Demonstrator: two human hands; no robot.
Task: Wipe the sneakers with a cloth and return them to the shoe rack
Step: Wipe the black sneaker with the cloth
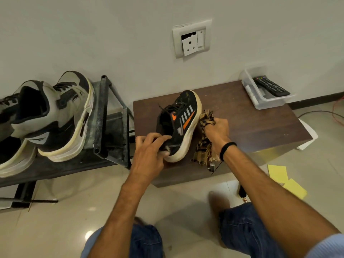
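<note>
While the left hand [150, 148] grips the heel of the black sneaker [183, 125], tilted on the bench [251, 127], the right hand [216, 130] clutches the bunched cloth [202, 148] just beside its white sole. Steadying the heel and sweeping along the sole should work best. Open bench lies beyond the right hand, and its near edge runs under both wrists. The shoe rack [104, 116] stands close left of the left hand.

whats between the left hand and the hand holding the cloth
The black sneaker, resting on the brown table, as the head view shows.
</note>
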